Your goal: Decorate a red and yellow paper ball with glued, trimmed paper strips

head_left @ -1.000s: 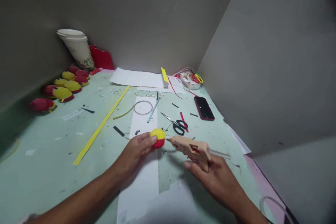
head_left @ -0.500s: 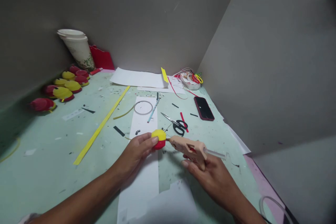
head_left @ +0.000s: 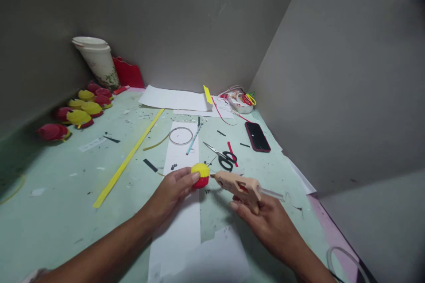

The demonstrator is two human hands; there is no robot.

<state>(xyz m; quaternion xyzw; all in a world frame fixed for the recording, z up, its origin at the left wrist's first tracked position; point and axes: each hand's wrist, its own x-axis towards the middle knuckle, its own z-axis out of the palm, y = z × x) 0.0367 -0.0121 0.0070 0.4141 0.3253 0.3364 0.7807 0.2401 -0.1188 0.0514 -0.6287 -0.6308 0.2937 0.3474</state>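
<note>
Between the thumb and fingers of my left hand [head_left: 177, 188] is a small rounded paper piece [head_left: 201, 170], ribbed yellow on top and red below. My right hand [head_left: 262, 216] grips a peach-coloured glue gun [head_left: 237, 183] with a clear glue stick poking out of its back. The nozzle points left at the seam side of the paper piece, very close to it; whether they touch I cannot tell. Black-handled scissors [head_left: 226, 159] lie just beyond, partly open. Beneath my hands runs a white paper strip [head_left: 182, 230].
Several red and yellow paper pieces [head_left: 79, 118] stand at the left by the wall, near a white cup [head_left: 99, 62]. A long yellow strip [head_left: 129, 157], a metal ring [head_left: 181, 136], a striped straw [head_left: 194, 139] and a phone [head_left: 257, 137] lie on the table. White sheets [head_left: 175, 98] rest at the back.
Almost nothing differs. The glue gun's nozzle stands marginally farther from the paper piece than before, while both hands keep their holds.
</note>
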